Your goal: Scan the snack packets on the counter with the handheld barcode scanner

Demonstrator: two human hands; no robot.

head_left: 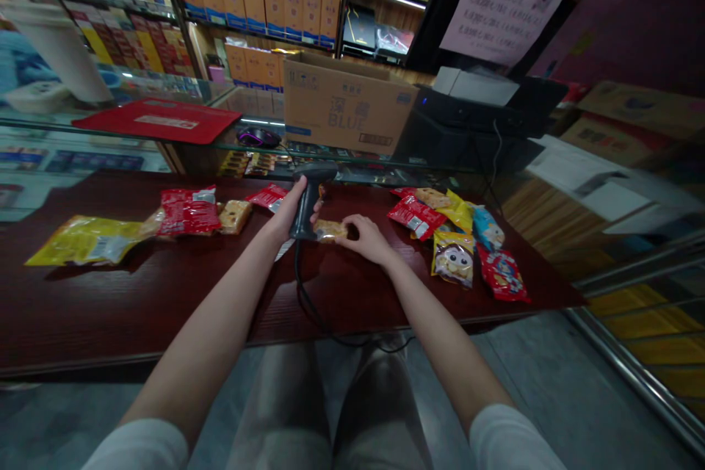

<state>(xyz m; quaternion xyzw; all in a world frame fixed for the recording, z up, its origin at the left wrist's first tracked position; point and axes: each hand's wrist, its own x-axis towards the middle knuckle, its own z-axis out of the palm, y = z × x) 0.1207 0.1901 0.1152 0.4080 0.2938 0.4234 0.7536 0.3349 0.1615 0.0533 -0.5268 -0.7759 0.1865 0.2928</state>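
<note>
Left grip (285,211) clenched on handheld barcode scanner (308,198); right grip (366,237) pinching snack packet (330,230) on surface (137,294), judged light, soft, slippery, best held at its sealed end.

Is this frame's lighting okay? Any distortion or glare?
Head view: dim overall, wide-angle distortion bows the dark red wood-grain counter at its ends, glare streaks the clear glass display top, and the pale pink paper notice is too soft to read.

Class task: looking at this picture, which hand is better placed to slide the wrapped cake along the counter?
Probably the right hand: its fingers rest on the wrapped cake, while the left hand is gripping the barcode scanner.
</note>
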